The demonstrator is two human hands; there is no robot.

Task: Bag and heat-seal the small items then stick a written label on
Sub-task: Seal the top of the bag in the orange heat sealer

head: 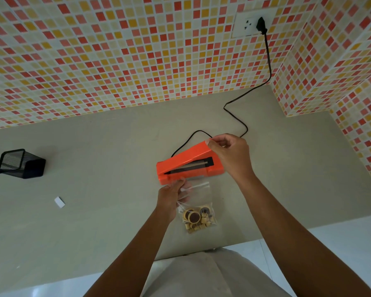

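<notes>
Mosaic tiles back a grey bench (94,221). My right hand (229,155) grips the raised lid of the orange sealer (186,166); my left hand (171,198) pinches the bag (198,202) top beside it. Items are bagged; sealing and labelling look undone.

Black mesh pen holder (22,163), tiled wall (116,50)

Bright, diffuse, even light; wide-angle warp at the edges.
Shadows soft and faint: thin one under the orange plastic heat sealer (181,159), another beside the black wire-mesh pen holder (22,163) on the matte grey-beige countertop (99,181). Clear plastic zip bag (199,196) catches small white glints. Glossy white floor (32,290) shows pale sheen bottom left. Red-and-yellow mosaic tile wall (116,61) grid bows outward, softens toward corners.
</notes>
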